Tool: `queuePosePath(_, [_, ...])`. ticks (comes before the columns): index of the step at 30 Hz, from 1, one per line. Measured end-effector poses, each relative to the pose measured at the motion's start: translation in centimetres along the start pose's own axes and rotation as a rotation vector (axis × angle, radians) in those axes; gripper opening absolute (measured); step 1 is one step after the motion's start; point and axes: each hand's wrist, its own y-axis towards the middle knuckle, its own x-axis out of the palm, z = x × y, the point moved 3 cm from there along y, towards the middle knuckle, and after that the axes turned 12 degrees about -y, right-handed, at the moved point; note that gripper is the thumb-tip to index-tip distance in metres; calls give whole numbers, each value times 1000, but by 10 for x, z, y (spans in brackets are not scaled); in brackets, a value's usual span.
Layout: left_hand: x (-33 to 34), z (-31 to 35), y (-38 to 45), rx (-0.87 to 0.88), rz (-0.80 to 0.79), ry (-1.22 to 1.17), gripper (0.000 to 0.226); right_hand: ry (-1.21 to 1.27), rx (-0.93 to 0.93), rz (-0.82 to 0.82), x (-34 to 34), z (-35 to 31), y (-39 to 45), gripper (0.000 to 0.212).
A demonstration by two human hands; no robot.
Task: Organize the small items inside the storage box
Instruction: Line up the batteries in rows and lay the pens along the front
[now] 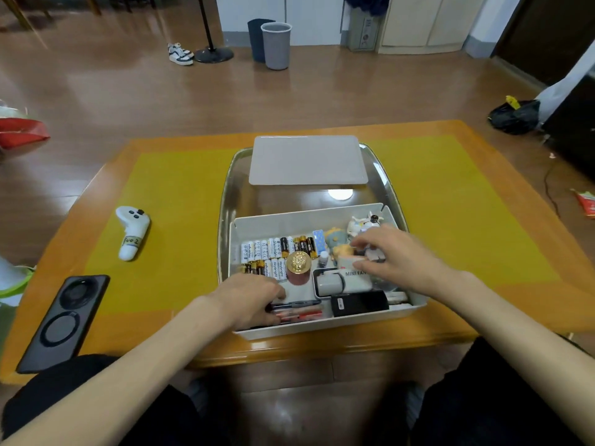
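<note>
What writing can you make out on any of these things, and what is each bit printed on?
"MINI FAN": on the white box inside the storage box.
"Heybright", seemingly: on the white batteries; small.
Handwritten strip on the white controller: roughly "Fuo 2", unclear.
Black block's label and the pens' print: too small to read.

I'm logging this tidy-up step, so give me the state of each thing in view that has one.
storage box: open, lid off, sitting in the tray.
lid: off, lying flat at the tray's far end.
batteries: lying in rows, far-left of box.
pens: lying along the near wall.
left hand: curled on the pens.
right hand: blurred, grip unclear, over the small figures.
phone: face down.
</note>
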Motion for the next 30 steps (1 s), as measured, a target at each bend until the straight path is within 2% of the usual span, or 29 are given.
queuePosePath(5, [0, -1, 0, -3, -66, 2, 22, -38, -24, -15, 4, 13, -23, 28])
queuePosePath(11, [-4, 4, -4, -3, -48, -12, 24, -53, -56, -39, 4, 16, -25, 17])
queuePosePath(14, [-9, 9, -3, -11, 7, -84, 25, -66, -68, -41, 7, 17, -27, 18])
queuePosePath(17, [-21, 19, 3, 27, 145, -119, 20, -116, -89, -21, 11, 12, -23, 28])
queuePosePath(20, [-30, 35, 15, 79, 261, -136, 24, -172, -98, -58, 16, 7, -15, 36])
queuePosePath(25, [-29, 58, 37, 69, 279, -49, 37, -225, -110, -107, 19, 6, -9, 35])
queuePosePath(30, [-30, 70, 53, 63, 279, 47, 38, -106, -37, -2, 7, 19, -12, 25])
